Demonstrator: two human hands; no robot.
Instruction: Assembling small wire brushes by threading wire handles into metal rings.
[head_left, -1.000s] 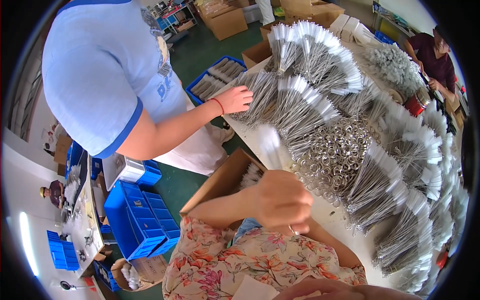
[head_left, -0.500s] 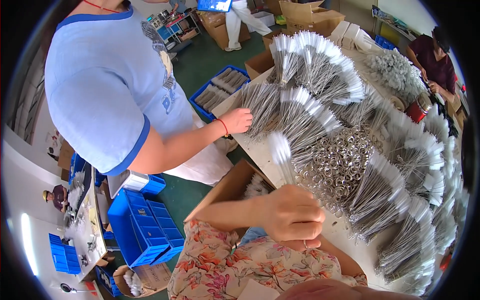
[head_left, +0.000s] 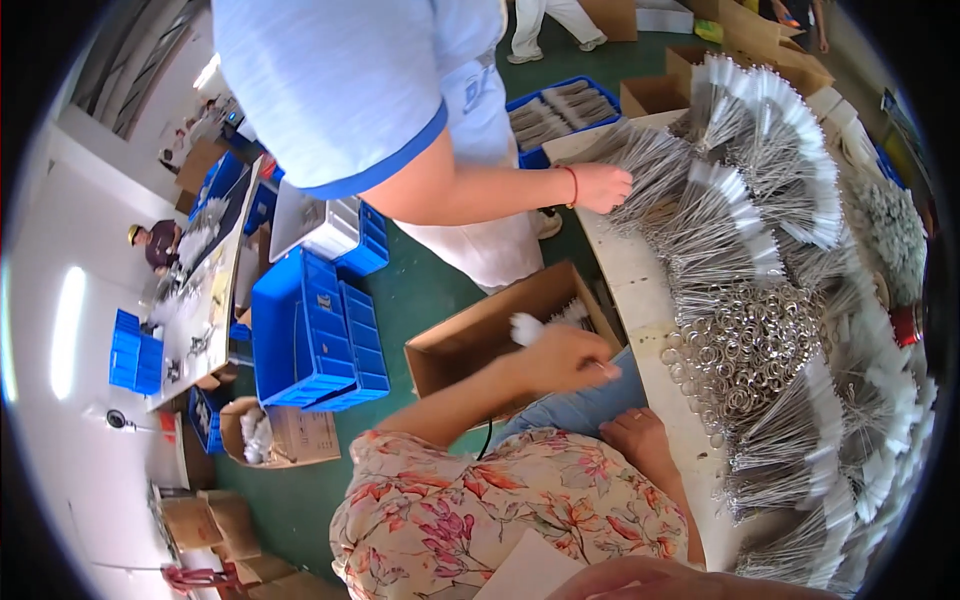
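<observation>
My left hand (head_left: 568, 360) is closed, with a bundle of thin wire brushes (head_left: 527, 328) whose white bristle ends stick out past its far side. It is over the near part of an open cardboard box (head_left: 450, 345), which has more white-bristled brushes (head_left: 574, 313) in it. My right hand (head_left: 636, 434) rests on my jeans by the table edge, its fingers loosely laid out and nothing visible in them. On the table (head_left: 640, 300), a heap of metal key rings (head_left: 745, 340) lies among fanned piles of wire brushes (head_left: 725, 225).
Across the box, a co-worker in a light blue shirt (head_left: 340, 90) has a hand (head_left: 603, 187) on the brush pile. Stacked blue bins (head_left: 300, 330) stand at left. A blue crate of brushes (head_left: 565, 112) sits on the floor beyond.
The view has swung left. My left hand with its brush bundle has moved from the table edge over to the box. My right hand, mostly hidden before, now shows on my lap.
</observation>
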